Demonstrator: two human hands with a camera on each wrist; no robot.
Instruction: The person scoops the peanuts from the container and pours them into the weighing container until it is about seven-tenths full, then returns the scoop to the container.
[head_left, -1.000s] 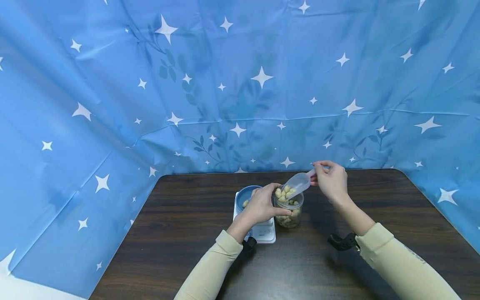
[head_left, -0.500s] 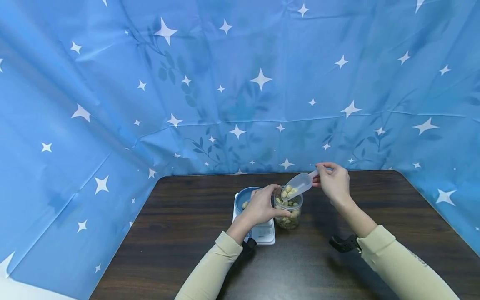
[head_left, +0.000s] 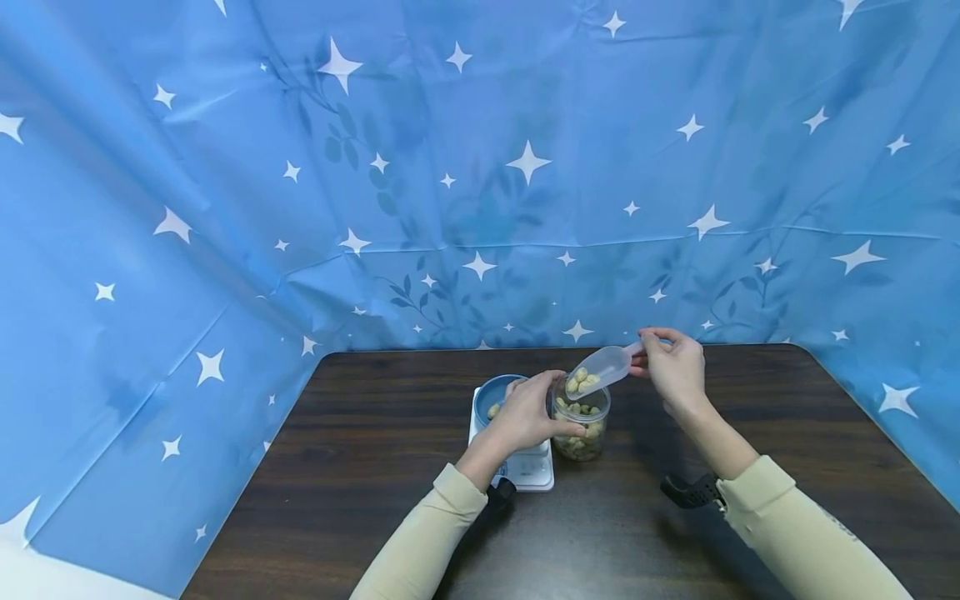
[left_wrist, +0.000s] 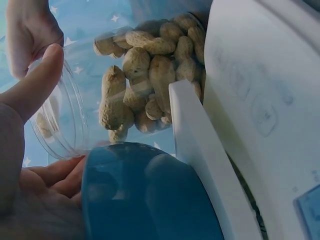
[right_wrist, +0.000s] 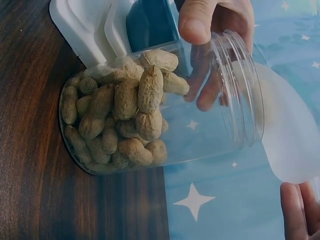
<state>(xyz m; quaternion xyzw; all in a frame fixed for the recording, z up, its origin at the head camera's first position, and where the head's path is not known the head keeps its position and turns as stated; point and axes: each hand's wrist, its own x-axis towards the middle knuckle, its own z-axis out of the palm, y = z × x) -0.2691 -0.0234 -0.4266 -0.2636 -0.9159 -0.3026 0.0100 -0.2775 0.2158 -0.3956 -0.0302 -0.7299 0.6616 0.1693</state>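
A clear jar (head_left: 592,437) stands on the table, about half full of unshelled peanuts (right_wrist: 127,112). My left hand (head_left: 525,415) grips it just below the rim, thumb on the near side and fingers behind. Over the jar's mouth tilts a translucent plastic scoop (head_left: 611,362), lip downward, with several peanuts (head_left: 582,381) in it. The scoop's handle is pinched between the thumb and fingers of my right hand (head_left: 677,371), to the right of the jar. In the right wrist view the scoop (right_wrist: 292,125) overlaps the jar's threaded rim.
Left of the jar stands a white kitchen scale (head_left: 534,477) bearing a blue bowl (head_left: 483,397) with peanuts inside, partly hidden by my left hand. The dark wooden table (head_left: 360,483) ends at a blue star-patterned curtain (head_left: 480,192).
The scoop has drawn back slightly to the right and holds fewer peanuts than a second ago. My left hand keeps its grip on the jar.
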